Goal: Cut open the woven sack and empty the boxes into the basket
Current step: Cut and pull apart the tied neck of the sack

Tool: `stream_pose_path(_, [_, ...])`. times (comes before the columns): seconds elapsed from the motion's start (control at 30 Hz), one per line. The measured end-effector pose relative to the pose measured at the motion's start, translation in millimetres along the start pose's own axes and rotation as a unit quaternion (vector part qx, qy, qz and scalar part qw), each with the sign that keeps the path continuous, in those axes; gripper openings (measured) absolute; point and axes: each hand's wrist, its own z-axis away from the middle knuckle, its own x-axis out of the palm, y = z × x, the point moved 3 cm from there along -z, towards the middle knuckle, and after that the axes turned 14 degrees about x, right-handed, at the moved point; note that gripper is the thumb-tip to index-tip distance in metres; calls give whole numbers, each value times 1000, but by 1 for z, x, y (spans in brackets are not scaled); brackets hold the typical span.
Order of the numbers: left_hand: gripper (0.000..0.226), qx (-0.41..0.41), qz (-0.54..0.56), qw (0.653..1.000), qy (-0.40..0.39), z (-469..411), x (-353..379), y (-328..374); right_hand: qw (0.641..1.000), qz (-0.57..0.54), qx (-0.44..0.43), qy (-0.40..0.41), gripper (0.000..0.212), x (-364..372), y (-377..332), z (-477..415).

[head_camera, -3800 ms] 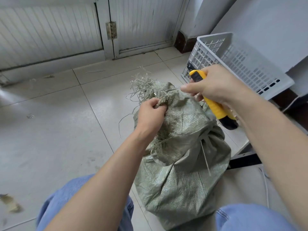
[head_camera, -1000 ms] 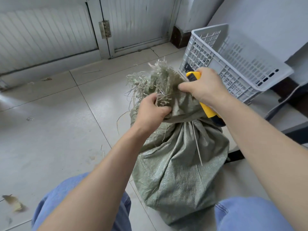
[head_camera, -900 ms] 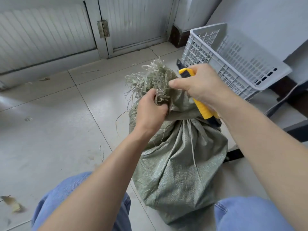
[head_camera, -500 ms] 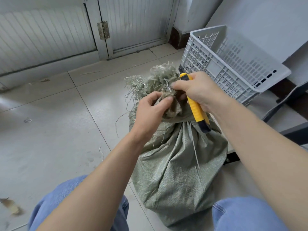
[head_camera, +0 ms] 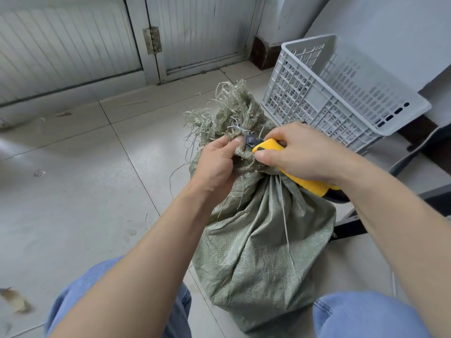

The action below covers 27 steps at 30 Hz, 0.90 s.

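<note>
Both hands are occupied: the sack (head_camera: pixel 263 240) neck is pinched by the left hand (head_camera: pixel 217 162) and the knife (head_camera: pixel 266 145) is gripped by the right hand (head_camera: pixel 300 152). The nearby left fingertips (head_camera: pixel 238 140) could be cut should it slip.

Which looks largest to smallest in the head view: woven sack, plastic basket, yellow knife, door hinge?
1. woven sack, though it is nearest the camera, so its lead over the basket is unsure.
2. plastic basket.
3. yellow knife, partly hidden in the right hand.
4. door hinge, farthest away.
</note>
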Motion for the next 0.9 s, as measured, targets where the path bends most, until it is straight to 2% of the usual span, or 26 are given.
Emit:
stream_pose_path(0.13, [23, 4, 10, 1000, -1, 1, 1, 2, 1000, 6, 2, 22, 35, 3, -4, -2])
stream_pose_path(0.33, [17, 4, 5, 1000, 17, -1, -1, 1, 998, 2, 0, 55, 36, 6, -2, -3])
stream_pose_path(0.63, [20, 18, 17, 1000, 6, -3, -2, -1, 998, -23, 12, 53, 32, 11, -2, -6])
stream_pose_path(0.9, [19, 18, -2, 1000, 9, -4, -3, -3, 997, -24, 26, 71, 36, 13, 0, -9])
